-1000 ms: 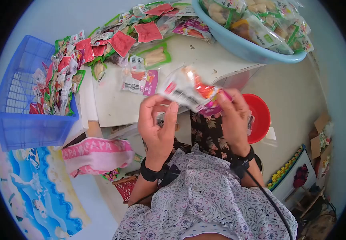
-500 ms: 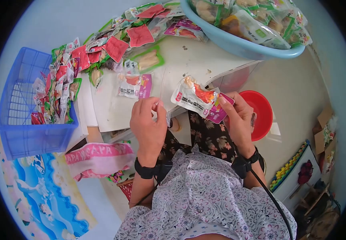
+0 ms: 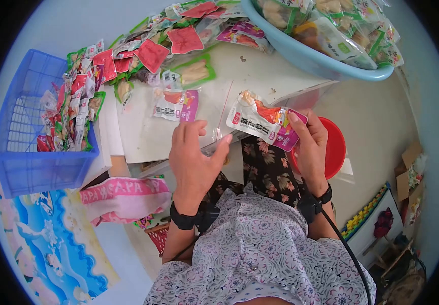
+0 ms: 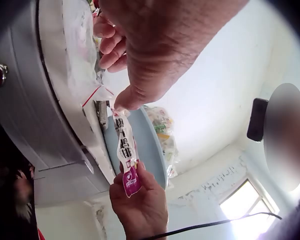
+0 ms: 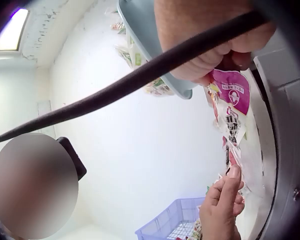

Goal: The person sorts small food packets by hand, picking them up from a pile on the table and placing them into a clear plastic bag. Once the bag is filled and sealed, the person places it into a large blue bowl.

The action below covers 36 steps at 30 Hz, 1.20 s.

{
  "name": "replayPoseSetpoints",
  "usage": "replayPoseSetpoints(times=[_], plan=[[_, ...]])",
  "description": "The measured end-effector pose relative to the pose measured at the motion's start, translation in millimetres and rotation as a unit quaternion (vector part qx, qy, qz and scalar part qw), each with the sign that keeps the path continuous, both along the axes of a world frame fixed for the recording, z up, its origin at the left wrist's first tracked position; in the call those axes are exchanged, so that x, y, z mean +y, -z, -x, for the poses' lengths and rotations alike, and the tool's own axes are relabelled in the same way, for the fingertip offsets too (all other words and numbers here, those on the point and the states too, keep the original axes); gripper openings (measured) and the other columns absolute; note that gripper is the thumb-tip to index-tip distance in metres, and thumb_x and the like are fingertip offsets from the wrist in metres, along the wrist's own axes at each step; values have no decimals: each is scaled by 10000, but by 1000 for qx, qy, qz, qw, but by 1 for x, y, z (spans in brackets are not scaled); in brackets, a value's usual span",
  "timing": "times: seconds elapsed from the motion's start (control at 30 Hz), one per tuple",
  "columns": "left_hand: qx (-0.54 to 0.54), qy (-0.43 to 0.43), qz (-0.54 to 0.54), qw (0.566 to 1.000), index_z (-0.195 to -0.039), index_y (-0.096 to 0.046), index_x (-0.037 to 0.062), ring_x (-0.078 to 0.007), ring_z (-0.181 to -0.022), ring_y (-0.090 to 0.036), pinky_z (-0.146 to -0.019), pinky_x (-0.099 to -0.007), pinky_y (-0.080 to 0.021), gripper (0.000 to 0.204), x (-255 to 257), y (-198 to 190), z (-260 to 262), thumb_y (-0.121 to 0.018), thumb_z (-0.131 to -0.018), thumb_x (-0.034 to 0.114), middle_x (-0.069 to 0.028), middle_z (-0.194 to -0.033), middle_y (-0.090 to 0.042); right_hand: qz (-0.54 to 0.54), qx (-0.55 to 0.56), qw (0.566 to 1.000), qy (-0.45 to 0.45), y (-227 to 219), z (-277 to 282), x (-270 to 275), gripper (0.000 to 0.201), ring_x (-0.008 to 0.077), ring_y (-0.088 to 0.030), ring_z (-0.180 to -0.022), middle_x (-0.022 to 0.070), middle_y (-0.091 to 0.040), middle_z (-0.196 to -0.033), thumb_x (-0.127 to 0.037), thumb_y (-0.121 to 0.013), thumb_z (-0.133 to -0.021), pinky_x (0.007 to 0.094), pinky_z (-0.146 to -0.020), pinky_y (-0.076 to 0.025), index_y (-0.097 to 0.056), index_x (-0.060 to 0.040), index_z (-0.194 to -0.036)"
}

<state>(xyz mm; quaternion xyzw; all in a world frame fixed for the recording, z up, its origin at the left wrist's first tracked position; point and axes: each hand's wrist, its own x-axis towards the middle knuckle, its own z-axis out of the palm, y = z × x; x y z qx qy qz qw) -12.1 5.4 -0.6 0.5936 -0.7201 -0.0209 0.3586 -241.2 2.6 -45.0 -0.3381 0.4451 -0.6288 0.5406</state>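
My right hand (image 3: 311, 140) pinches a sealed snack packet (image 3: 260, 119) by its purple end, thumb on the printed face. The packet is white and purple with a picture of reddish food, and its printed front faces up in the head view. My left hand (image 3: 194, 162) is held to the left of it, thumb and fingers spread apart, with the thumb tip close by the packet's white end. A similar white and purple packet (image 3: 176, 104) lies flat on the white table (image 3: 143, 132), just beyond the left fingertips.
Several snack packets (image 3: 153, 53) are heaped along the table's back. A blue plastic crate (image 3: 41, 168) with more packets stands at left. At the back right is a light blue basin (image 3: 326, 63) full of bags. A red bucket (image 3: 336, 147) stands below, right of the right hand.
The left hand first had its fingers at the packet's white end, then drew away with fingers curled, and now spreads them beside it. The right hand keeps the packet, which has tilted and steadied.
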Motion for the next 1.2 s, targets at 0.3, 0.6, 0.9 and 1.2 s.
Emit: replayPoseSetpoints(times=[0.3, 0.6, 0.9, 1.2], plan=[[111, -13, -47, 993, -1020, -671, 36, -117, -642, -534, -589, -280, -449, 112, 4, 12, 0, -736, -933, 65, -40, -835, -616, -4, 5, 1000, -15, 3, -5, 5, 143, 1, -557, -781, -52, -641, -847, -157, -647, -1050, 196, -700, -457, -668, -33, -982], [159, 54, 5, 986, -1014, -664, 20, -95, -648, -561, -568, -254, -462, 75, 5, 13, 21, -712, -960, 41, -45, -850, -632, 5, 29, 998, -51, -10, -20, -7, 151, 4, -547, -783, -52, -636, -834, -164, -666, -1039, 197, -708, -450, -671, -26, -978], [294, 55, -41, 953, -1067, -593, 9, -93, -817, -615, -694, -241, -499, 67, 7, 17, 7, -609, -1036, 66, -59, -1016, -661, 9, -7, 998, 68, -1, -12, -1, 155, 2, -550, -751, -34, -643, -851, -185, -645, -1057, 200, -672, -470, -666, -40, -1007], [310, 65, -84, 945, -1088, -580, 13, -127, -820, -617, -698, -255, -503, 67, 6, 25, 7, -585, -1044, 63, -108, -1144, -668, 82, 130, 987, 50, -14, -23, 7, 149, 16, -524, -794, -31, -614, -855, -155, -638, -1054, 204, -702, -445, -658, -16, -1006]])
